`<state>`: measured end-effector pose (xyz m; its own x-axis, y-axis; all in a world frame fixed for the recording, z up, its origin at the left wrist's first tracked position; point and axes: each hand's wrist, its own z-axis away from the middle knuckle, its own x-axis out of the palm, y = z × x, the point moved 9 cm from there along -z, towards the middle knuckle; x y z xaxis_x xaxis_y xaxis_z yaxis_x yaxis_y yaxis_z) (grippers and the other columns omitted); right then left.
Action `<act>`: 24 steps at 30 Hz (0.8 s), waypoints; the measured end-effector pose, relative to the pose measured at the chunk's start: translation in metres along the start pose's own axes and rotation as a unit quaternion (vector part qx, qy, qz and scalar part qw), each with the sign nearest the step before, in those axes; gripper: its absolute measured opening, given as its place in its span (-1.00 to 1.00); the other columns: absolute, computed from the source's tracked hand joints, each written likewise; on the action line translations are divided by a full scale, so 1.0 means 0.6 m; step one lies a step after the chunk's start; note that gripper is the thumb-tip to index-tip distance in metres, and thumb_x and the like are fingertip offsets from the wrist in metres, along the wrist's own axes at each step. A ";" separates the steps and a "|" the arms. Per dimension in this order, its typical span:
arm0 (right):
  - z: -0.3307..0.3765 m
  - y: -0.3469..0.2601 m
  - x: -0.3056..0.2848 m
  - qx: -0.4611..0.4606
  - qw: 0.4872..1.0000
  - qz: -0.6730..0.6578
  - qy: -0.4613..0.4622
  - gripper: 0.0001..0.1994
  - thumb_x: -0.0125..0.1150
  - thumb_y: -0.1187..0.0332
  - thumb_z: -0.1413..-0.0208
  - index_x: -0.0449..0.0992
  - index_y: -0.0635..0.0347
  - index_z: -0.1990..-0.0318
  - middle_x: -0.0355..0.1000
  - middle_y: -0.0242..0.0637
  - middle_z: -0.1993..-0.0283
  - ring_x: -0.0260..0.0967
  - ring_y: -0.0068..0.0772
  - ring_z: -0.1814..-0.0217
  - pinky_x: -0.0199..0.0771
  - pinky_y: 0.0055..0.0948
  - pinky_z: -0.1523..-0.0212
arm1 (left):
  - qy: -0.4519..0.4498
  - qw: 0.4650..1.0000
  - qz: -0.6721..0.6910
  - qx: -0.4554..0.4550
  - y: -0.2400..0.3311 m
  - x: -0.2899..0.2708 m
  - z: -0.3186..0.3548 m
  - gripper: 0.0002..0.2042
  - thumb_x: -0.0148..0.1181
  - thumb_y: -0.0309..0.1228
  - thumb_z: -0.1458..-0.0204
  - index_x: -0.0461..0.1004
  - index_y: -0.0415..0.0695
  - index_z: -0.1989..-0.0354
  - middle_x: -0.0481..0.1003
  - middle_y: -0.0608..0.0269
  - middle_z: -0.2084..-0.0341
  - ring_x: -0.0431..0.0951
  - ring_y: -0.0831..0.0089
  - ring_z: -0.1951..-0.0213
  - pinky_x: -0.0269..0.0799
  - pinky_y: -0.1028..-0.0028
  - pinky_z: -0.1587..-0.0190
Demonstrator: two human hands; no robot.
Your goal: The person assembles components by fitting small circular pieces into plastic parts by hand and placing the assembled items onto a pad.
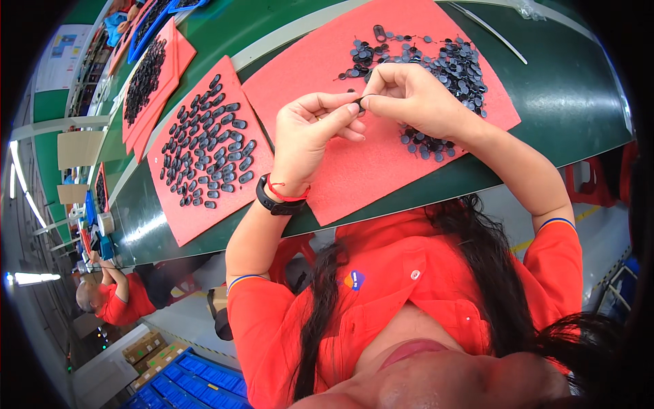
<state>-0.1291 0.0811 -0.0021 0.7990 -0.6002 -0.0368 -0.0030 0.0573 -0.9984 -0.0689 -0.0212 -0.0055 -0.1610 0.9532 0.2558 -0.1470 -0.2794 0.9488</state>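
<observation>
Above a pink foam sheet (334,184), my left hand (315,129) pinches a small black part (361,103) between thumb and fingers. Fingertips of my right hand (415,99) close on the same part from the other side; its details are mostly hidden. Behind and beside my right hand lies a heap of round dark discs (463,71) with thin tails. A lone black oval piece (379,32) rests at the sheet's far side. Left of my left hand, a second pink sheet (182,228) carries many black oval pieces (211,146) in loose rows.
The sheets lie on a dark green tabletop (579,102). A thin pale strip (490,31) sits at its far right. More loaded pink sheets (178,58) and a blue tray (146,34) are at far left. Another person (122,300) works beyond, near blue crates (191,382).
</observation>
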 end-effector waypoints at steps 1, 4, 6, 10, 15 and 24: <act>0.000 0.003 0.000 0.003 1.000 -0.002 0.000 -0.90 0.11 0.42 -0.02 0.37 0.26 0.42 0.28 -0.53 0.50 0.12 -0.83 0.52 0.06 -0.73 0.57 | 0.002 1.000 0.002 -0.002 -0.001 0.000 0.000 -0.82 0.13 -0.61 0.03 0.43 -0.41 0.23 0.51 0.05 0.43 0.56 0.43 0.45 0.55 0.53 0.39; 0.001 0.001 -0.001 0.007 1.000 -0.003 0.000 -0.90 0.11 0.42 -0.02 0.37 0.25 0.43 0.28 -0.54 0.51 0.11 -0.83 0.52 0.06 -0.73 0.57 | -0.002 1.000 -0.003 0.006 0.000 0.000 0.000 -0.82 0.14 -0.61 0.03 0.44 -0.41 0.23 0.51 0.05 0.43 0.56 0.43 0.45 0.55 0.53 0.39; 0.002 0.000 0.001 0.008 1.000 -0.004 -0.001 -0.90 0.11 0.42 -0.02 0.37 0.25 0.43 0.28 -0.54 0.51 0.11 -0.83 0.52 0.06 -0.73 0.57 | -0.003 1.000 -0.007 0.009 0.000 0.000 0.000 -0.82 0.14 -0.61 0.03 0.44 -0.41 0.23 0.51 0.05 0.43 0.56 0.43 0.45 0.55 0.53 0.40; 0.001 0.002 0.002 0.006 1.000 0.008 0.001 -0.91 0.11 0.43 -0.02 0.36 0.24 0.43 0.28 -0.55 0.51 0.11 -0.84 0.52 0.06 -0.73 0.56 | -0.005 1.000 -0.013 0.011 0.000 0.000 -0.001 -0.83 0.14 -0.62 0.04 0.44 -0.41 0.25 0.51 0.05 0.42 0.56 0.43 0.46 0.55 0.54 0.41; 0.001 0.000 0.003 0.003 1.000 0.022 0.001 -0.90 0.11 0.43 -0.02 0.36 0.24 0.44 0.28 -0.55 0.52 0.12 -0.84 0.51 0.07 -0.73 0.55 | -0.008 1.000 -0.008 0.006 -0.003 -0.002 -0.002 -0.84 0.13 -0.62 0.04 0.45 -0.41 0.26 0.51 0.05 0.42 0.55 0.44 0.47 0.55 0.54 0.43; 0.000 0.006 0.003 0.018 1.000 0.016 0.000 -0.90 0.10 0.42 -0.01 0.37 0.26 0.44 0.30 -0.53 0.51 0.14 -0.82 0.50 0.10 -0.74 0.54 | -0.006 1.000 -0.001 -0.005 -0.010 -0.005 -0.005 -0.85 0.16 -0.61 0.07 0.46 -0.40 0.30 0.52 0.07 0.46 0.54 0.48 0.52 0.51 0.58 0.49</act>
<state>-0.1274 0.0802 -0.0060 0.7983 -0.5984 -0.0680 -0.0061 0.1049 -0.9945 -0.0703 -0.0229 -0.0128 -0.1494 0.9553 0.2552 -0.1576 -0.2778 0.9476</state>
